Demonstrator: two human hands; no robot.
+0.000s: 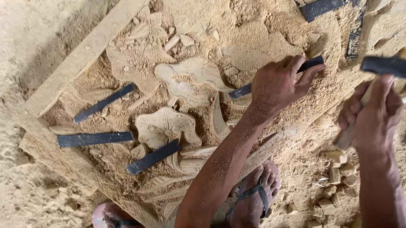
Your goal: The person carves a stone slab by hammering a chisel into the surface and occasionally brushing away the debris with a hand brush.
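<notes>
— Chisel (277,80) in my left hand (278,85), fist closed round it, its tip on the carved stone slab (200,75) near the middle, beside the leaf relief (168,126).

— And your right hand (372,117)?

— Wrapped tight on the hammer (392,66) handle, head raised off the slab's right edge.

— So which step?

— Cutting relief, I'd judge. Next calls for a square blow on the chisel's butt, clear of my knuckles.

— Spare chisels (95,138)?

— Lying toward the slab's left edge.

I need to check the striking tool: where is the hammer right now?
In the head view the hammer is at the right, raised in the right hand, just right of the left hand holding a chisel on the carved stone slab.
</notes>
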